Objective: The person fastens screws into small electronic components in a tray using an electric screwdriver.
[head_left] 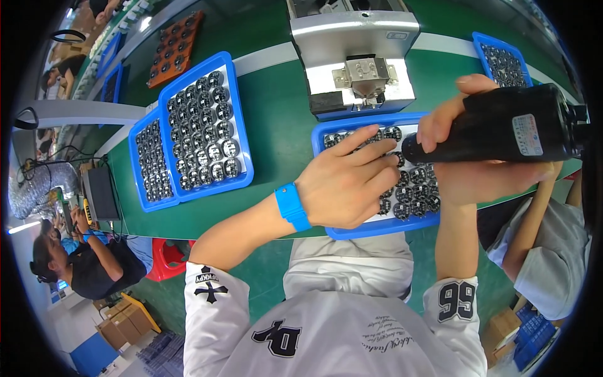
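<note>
My right hand (468, 182) is wrapped round a thick black electric screwdriver (490, 129) with a pale label on its side. The tool's narrower end is over a blue tray (342, 234) in front of me. Rows of small round black-and-silver parts (419, 191) fill this tray. Over its left half lies my left hand (342, 182), back up and fingers spread, with the fingertips at the parts near the tray's middle. Its thumb is hidden, and no held thing shows. A blue band (292, 207) circles my left wrist.
Behind the tray stands a grey metal machine with a clamp-like block (367, 75). Two blue trays of similar parts (207, 129) sit at left, an orange tray (176, 49) beyond them. Another blue tray (502, 60) is far right. People sit left (88, 261) and right (540, 257).
</note>
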Tool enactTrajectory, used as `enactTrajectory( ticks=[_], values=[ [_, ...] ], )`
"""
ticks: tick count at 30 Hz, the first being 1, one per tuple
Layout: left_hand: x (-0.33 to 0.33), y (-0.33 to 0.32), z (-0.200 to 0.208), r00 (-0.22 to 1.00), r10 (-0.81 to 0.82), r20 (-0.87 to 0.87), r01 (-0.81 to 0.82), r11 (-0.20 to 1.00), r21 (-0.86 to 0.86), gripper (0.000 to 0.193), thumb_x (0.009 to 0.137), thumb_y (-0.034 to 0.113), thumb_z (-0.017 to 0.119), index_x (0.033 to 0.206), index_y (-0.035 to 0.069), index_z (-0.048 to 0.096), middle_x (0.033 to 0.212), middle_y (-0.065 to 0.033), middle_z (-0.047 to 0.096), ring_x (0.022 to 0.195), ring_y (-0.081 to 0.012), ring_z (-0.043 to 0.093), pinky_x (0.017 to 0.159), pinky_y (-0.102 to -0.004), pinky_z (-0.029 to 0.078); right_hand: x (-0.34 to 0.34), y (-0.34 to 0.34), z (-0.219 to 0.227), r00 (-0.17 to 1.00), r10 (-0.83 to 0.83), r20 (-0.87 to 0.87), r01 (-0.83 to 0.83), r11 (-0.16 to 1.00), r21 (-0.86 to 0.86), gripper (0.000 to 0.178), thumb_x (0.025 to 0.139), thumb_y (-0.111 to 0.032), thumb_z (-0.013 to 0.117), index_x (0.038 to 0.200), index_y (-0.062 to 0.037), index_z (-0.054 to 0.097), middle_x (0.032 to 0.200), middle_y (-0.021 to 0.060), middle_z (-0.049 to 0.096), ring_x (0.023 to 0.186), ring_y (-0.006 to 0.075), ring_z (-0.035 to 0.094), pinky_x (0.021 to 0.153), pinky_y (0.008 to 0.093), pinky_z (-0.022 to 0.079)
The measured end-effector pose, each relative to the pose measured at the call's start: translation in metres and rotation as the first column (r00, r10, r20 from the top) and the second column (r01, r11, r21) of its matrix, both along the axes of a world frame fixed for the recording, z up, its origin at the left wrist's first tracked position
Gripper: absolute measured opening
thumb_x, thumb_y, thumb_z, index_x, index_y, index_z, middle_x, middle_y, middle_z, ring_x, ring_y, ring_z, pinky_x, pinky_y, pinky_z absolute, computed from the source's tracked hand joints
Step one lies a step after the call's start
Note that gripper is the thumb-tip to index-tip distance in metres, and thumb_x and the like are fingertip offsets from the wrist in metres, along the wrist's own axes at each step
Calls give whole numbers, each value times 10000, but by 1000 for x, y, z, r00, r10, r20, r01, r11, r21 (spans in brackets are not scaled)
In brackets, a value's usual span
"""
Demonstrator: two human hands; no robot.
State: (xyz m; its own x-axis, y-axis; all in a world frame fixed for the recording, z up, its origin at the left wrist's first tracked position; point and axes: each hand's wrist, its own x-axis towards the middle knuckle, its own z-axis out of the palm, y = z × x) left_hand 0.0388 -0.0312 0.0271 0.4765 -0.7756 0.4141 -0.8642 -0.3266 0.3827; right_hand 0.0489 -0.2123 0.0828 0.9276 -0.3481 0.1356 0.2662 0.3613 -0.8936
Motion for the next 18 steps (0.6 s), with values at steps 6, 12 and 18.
enactTrajectory(
  ticks=[6, 12, 18],
  values=[
    [-3, -2, -6, 1000, 2, 21, -2, 1000, -2, 304, 745, 122, 662, 1044, 73, 643, 1221, -91, 699, 1252, -289, 617, 1201, -518, 358, 1, -2, -12, 993, 98, 62, -99, 995, 26, 1224, 662, -1060, 398, 1246, 3, 563, 680, 113, 584, 536, 209, 542, 526, 327, 448],
    [-4, -3, -7, 1000, 17, 25, -16, 1000, -20, 299, 755, 119, 659, 1050, 71, 644, 1202, -90, 704, 1239, -274, 622, 1197, -508, 369, 2, -6, -22, 982, 162, 92, -167, 985, 45, 1147, 649, -1061, 422, 1128, -29, 570, 670, 107, 572, 538, 199, 533, 526, 311, 443],
    [-4, -1, -8, 1000, 20, 14, -20, 999, -47, 298, 751, 117, 657, 1045, 70, 646, 1179, -88, 705, 1221, -278, 625, 1190, -501, 378, -1, -5, -18, 966, 250, 68, -242, 964, -110, 1139, 648, -1051, 452, 1143, -34, 580, 674, 104, 572, 557, 203, 543, 536, 319, 440]
  ],
)
